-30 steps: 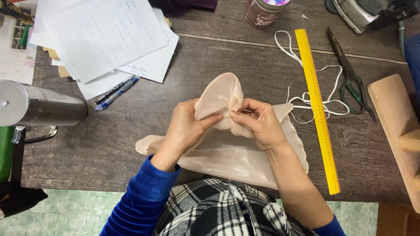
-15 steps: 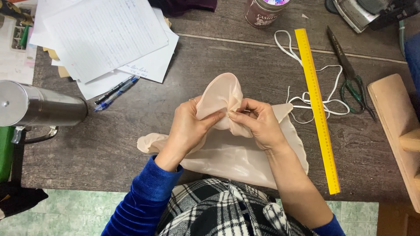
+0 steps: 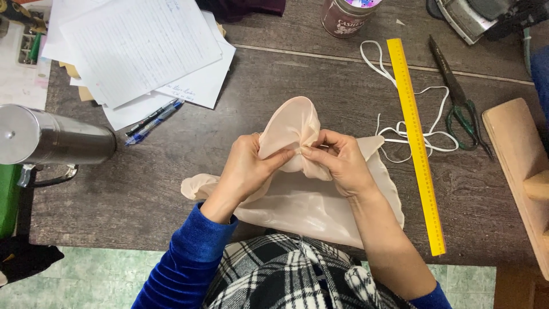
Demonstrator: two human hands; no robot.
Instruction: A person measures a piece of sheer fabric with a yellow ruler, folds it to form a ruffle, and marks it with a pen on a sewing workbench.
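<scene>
Now, over on the left edge of the dark wooden bench (image 3: 171,189) lies a brushed steel cylinder (image 3: 54,137) on its side, with a loose stack of white written sheets (image 3: 137,51) beyond it and two pens (image 3: 153,120) at the foot of the stack, all pushed clear of the middle. Centre stage, the left hand (image 3: 246,171) has its fingers (image 3: 280,159) closed in a pinch on the sheer peach-coloured fabric (image 3: 309,200), and the right hand (image 3: 340,163) meets it, thumb and fingertips nipped shut on the same gathered spot. That pinch seems to be why a rounded loop of cloth stands up above the knuckles, while the rest spreads flat on the bench toward the person's lap. Just right of the hands, a tangle of white cord (image 3: 412,123) lies under a long yellow ruler (image 3: 416,143), with dark scissors (image 3: 460,97) beside it, all within easy reach. Far right, a pale wooden block (image 3: 514,166) sits at the edge.
</scene>
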